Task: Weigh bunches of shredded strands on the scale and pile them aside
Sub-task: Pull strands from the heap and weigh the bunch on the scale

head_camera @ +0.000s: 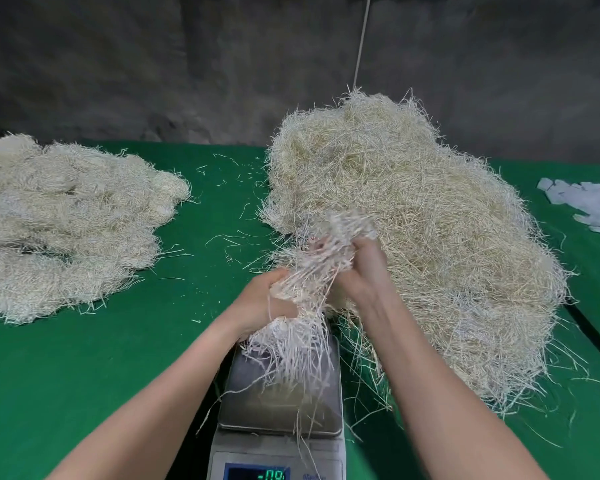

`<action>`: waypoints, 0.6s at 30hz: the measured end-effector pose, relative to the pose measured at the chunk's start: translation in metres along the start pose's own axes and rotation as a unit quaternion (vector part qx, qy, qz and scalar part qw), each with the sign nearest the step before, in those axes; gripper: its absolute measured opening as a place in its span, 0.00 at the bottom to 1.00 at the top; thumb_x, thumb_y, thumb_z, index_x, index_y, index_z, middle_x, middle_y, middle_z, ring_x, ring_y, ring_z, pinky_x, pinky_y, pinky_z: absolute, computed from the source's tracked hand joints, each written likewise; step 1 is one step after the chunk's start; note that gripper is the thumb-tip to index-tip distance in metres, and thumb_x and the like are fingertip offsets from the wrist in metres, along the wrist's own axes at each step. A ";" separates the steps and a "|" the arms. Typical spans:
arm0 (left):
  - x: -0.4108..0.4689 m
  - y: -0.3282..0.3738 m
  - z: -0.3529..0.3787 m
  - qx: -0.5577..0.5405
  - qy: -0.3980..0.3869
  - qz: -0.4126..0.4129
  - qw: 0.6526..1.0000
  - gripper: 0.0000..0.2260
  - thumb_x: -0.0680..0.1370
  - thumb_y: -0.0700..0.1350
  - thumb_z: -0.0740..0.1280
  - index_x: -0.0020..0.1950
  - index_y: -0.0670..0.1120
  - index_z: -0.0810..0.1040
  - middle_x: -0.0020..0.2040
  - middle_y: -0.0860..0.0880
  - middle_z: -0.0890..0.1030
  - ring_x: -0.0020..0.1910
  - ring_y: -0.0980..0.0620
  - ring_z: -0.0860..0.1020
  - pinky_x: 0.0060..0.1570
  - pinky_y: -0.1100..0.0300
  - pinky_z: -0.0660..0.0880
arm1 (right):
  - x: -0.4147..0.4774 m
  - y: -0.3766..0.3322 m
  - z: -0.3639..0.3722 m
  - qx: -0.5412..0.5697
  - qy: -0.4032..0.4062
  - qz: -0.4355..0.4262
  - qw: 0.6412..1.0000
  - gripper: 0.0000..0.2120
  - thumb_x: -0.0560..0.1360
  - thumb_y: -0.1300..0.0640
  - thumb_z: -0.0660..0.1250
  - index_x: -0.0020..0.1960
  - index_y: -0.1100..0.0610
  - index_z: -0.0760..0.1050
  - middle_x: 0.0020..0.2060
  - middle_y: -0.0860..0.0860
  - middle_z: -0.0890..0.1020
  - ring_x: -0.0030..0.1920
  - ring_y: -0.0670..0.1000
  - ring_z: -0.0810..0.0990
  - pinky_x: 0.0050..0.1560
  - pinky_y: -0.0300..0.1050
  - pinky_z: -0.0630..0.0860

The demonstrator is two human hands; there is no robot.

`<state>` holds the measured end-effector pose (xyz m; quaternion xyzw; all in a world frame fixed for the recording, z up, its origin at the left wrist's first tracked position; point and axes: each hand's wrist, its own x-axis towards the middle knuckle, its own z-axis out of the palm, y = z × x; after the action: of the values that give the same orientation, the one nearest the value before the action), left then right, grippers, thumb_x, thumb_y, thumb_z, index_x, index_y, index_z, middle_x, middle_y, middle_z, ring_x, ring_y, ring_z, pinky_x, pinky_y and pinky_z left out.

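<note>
The step in hand looks like readying a bunch for weighing. Both hands hold one bunch of strands (pixel 310 282) in the air just above the far end of the scale (pixel 246 396). The left hand (pixel 271 299) is clenched round its lower part, and the right hand (pixel 357 271) grasps it higher up, nearer the big loose heap (pixel 413 220) that lies beyond and to the right of the scale. The bunch's frayed ends hang down over the steel pan; whether they rest on it is lost in blur. The next move, I judge, calls for laying the whole bunch on the pan and letting go so the reading can settle, then carrying it to the pile of bunches (pixel 66 230) well left of the scale on the green table (pixel 84 375). The display (pixel 257 474) is cut off by the bottom edge and seems to read near zero. Pale sheets or gloves (pixel 589 199) far right of the scale are too blurred to name.
</note>
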<state>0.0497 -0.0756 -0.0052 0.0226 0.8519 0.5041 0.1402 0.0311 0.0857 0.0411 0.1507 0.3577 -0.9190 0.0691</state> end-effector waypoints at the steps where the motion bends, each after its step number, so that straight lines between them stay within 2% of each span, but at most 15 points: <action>1: 0.001 -0.003 -0.004 -0.006 0.015 0.004 1.000 0.29 0.70 0.36 0.73 0.69 0.48 0.69 0.71 0.48 0.68 0.64 0.53 0.69 0.60 0.61 0.62 | 0.002 -0.011 -0.003 0.056 0.013 -0.006 0.998 0.09 0.77 0.68 0.55 0.44 0.61 0.71 0.39 0.57 0.77 0.31 0.50 0.79 0.37 0.48 0.79; 2: 0.002 -0.005 -0.008 -0.021 0.029 0.007 0.999 0.25 0.70 0.36 0.72 0.65 0.49 0.73 0.69 0.47 0.70 0.60 0.54 0.71 0.58 0.62 0.64 | 0.004 -0.021 -0.007 0.102 0.031 -0.020 0.994 0.10 0.77 0.68 0.54 0.42 0.60 0.71 0.37 0.56 0.76 0.25 0.47 0.76 0.28 0.42 0.75; 3: 0.002 -0.007 -0.012 -0.041 0.041 0.003 0.998 0.22 0.71 0.35 0.72 0.61 0.51 0.75 0.69 0.47 0.71 0.57 0.55 0.72 0.58 0.62 0.65 | 0.006 -0.030 -0.011 0.139 0.044 -0.040 0.989 0.11 0.77 0.68 0.54 0.41 0.59 0.70 0.35 0.54 0.74 0.23 0.46 0.73 0.25 0.38 0.71; 5: 0.005 -0.010 -0.016 -0.079 0.064 -0.019 0.995 0.23 0.70 0.36 0.71 0.63 0.52 0.74 0.70 0.48 0.69 0.61 0.54 0.69 0.63 0.54 0.63 | 0.012 -0.041 -0.021 0.147 0.068 -0.075 0.984 0.11 0.77 0.68 0.53 0.40 0.58 0.69 0.33 0.52 0.72 0.25 0.45 0.69 0.23 0.35 0.68; 7: 0.009 -0.009 -0.017 -0.123 0.104 -0.038 0.986 0.23 0.70 0.35 0.71 0.62 0.52 0.75 0.71 0.47 0.68 0.64 0.50 0.67 0.65 0.50 0.61 | 0.018 -0.043 -0.027 0.028 0.076 -0.119 0.990 0.11 0.75 0.69 0.52 0.40 0.59 0.69 0.32 0.51 0.72 0.26 0.46 0.68 0.24 0.36 0.67; 8: 0.011 -0.007 -0.017 -0.156 0.125 -0.044 0.979 0.21 0.70 0.34 0.71 0.58 0.54 0.76 0.71 0.46 0.68 0.64 0.49 0.68 0.65 0.49 0.61 | 0.019 -0.038 -0.028 -0.108 0.064 -0.145 0.981 0.11 0.74 0.70 0.53 0.40 0.59 0.70 0.33 0.52 0.74 0.27 0.47 0.68 0.25 0.37 0.67; 9: 0.013 -0.003 -0.016 -0.190 0.141 -0.048 0.970 0.20 0.70 0.34 0.70 0.53 0.56 0.76 0.70 0.46 0.69 0.65 0.47 0.68 0.65 0.47 0.61 | 0.018 -0.031 -0.028 -0.268 0.037 -0.167 0.948 0.10 0.74 0.71 0.54 0.42 0.61 0.71 0.38 0.53 0.76 0.31 0.50 0.72 0.28 0.39 0.69; 10: 0.015 0.001 -0.016 -0.222 0.155 -0.049 0.962 0.19 0.69 0.33 0.70 0.49 0.57 0.76 0.69 0.46 0.71 0.66 0.45 0.69 0.67 0.45 0.61 | 0.018 -0.020 -0.029 -0.417 -0.005 -0.170 0.893 0.11 0.73 0.71 0.56 0.49 0.61 0.73 0.47 0.53 0.78 0.37 0.52 0.76 0.32 0.39 0.72; 11: 0.017 0.004 -0.017 -0.243 0.169 -0.046 0.954 0.19 0.69 0.32 0.70 0.47 0.57 0.75 0.67 0.47 0.72 0.66 0.44 0.69 0.67 0.43 0.61 | 0.016 -0.009 -0.030 -0.533 -0.063 -0.142 0.832 0.18 0.72 0.71 0.58 0.59 0.58 0.72 0.57 0.51 0.75 0.47 0.54 0.79 0.36 0.37 0.74; 13: 0.024 0.010 -0.016 -0.235 0.202 -0.032 0.950 0.19 0.69 0.31 0.68 0.47 0.56 0.77 0.64 0.50 0.73 0.66 0.47 0.70 0.67 0.46 0.62 | 0.017 0.011 -0.036 -0.714 -0.148 -0.061 0.681 0.32 0.72 0.65 0.64 0.73 0.52 0.59 0.68 0.49 0.66 0.64 0.55 0.72 0.48 0.35 0.72; 14: 0.026 0.013 -0.015 -0.215 0.224 -0.022 0.950 0.20 0.69 0.31 0.68 0.49 0.56 0.77 0.65 0.50 0.72 0.65 0.50 0.69 0.65 0.50 0.64 | 0.016 0.016 -0.039 -0.785 -0.158 -0.059 0.596 0.33 0.72 0.61 0.65 0.74 0.52 0.58 0.71 0.51 0.65 0.67 0.55 0.68 0.55 0.37 0.68; 15: 0.028 0.015 -0.016 -0.202 0.248 -0.011 0.947 0.20 0.70 0.31 0.68 0.53 0.55 0.77 0.67 0.50 0.71 0.64 0.51 0.69 0.64 0.52 0.64 | 0.017 0.017 -0.043 -0.829 -0.148 -0.073 0.534 0.30 0.72 0.60 0.64 0.73 0.54 0.61 0.69 0.52 0.67 0.66 0.54 0.69 0.60 0.41 0.67; 16: 0.030 0.018 -0.018 -0.202 0.276 -0.001 0.940 0.21 0.70 0.32 0.68 0.56 0.53 0.76 0.68 0.49 0.71 0.64 0.51 0.69 0.65 0.53 0.65 | 0.020 0.013 -0.047 -0.842 -0.127 -0.100 0.514 0.24 0.72 0.60 0.64 0.67 0.56 0.69 0.64 0.53 0.74 0.60 0.54 0.73 0.59 0.42 0.70; 17: 0.032 0.019 -0.023 -0.215 0.304 0.002 0.928 0.21 0.71 0.32 0.68 0.60 0.51 0.75 0.68 0.48 0.71 0.64 0.51 0.70 0.66 0.53 0.65 | 0.022 0.004 -0.050 -0.835 -0.090 -0.120 0.529 0.14 0.72 0.61 0.63 0.57 0.56 0.75 0.53 0.52 0.79 0.51 0.52 0.77 0.52 0.40 0.74; 18: 0.034 0.019 -0.030 -0.243 0.330 -0.006 0.912 0.21 0.72 0.33 0.67 0.63 0.49 0.74 0.67 0.47 0.72 0.64 0.49 0.71 0.67 0.52 0.66 | 0.025 -0.007 -0.056 -0.820 -0.048 -0.142 0.553 0.05 0.72 0.62 0.63 0.45 0.56 0.76 0.42 0.50 0.80 0.43 0.50 0.78 0.43 0.38 0.77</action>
<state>0.0070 -0.0854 0.0176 -0.1852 0.7010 0.6733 -0.1451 0.0181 0.1280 -0.0019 -0.0682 0.9691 -0.2318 0.0486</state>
